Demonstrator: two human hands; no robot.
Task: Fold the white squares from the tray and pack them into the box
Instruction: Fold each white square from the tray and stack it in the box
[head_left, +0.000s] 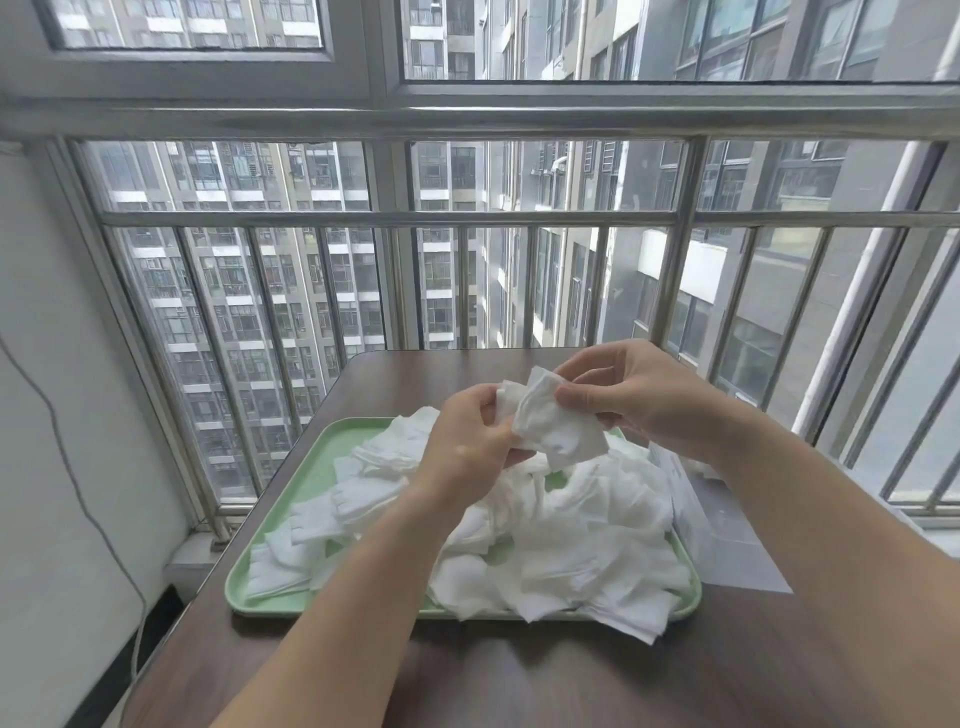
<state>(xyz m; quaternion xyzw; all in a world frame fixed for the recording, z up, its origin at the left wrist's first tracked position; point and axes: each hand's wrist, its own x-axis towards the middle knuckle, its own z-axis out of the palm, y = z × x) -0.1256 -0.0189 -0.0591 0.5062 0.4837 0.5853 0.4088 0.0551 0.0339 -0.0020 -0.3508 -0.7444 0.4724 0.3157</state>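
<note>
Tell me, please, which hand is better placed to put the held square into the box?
Probably the right hand: it pinches the square, and the box lies right of the tray.

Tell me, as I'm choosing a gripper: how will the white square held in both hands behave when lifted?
Probably floppy: the white square droops and creases between the left hand and right hand. Likely very light: fingertip pinches carry it.
</note>
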